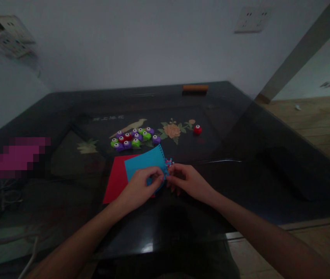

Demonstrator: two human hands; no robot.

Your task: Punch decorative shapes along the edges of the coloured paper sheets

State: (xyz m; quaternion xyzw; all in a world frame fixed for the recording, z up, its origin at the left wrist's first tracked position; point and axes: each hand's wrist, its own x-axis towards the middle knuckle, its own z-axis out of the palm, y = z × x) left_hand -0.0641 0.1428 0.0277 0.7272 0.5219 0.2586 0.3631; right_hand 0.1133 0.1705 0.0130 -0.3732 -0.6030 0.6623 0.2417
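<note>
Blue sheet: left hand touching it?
Touching. The head view shows the left hand lying on the blue sheet, its fingers pinching the right edge; the sheet overlaps the red sheet.

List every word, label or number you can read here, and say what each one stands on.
Nothing can be read with certainty.
Pale characters on the dark table, left of the painted bird: a short row, too blurred to read.
Boxes at the upper left: print too blurred to read.
Small paper punches, blue sheet under the left hand, red sheet, right hand: no writing visible.
</note>
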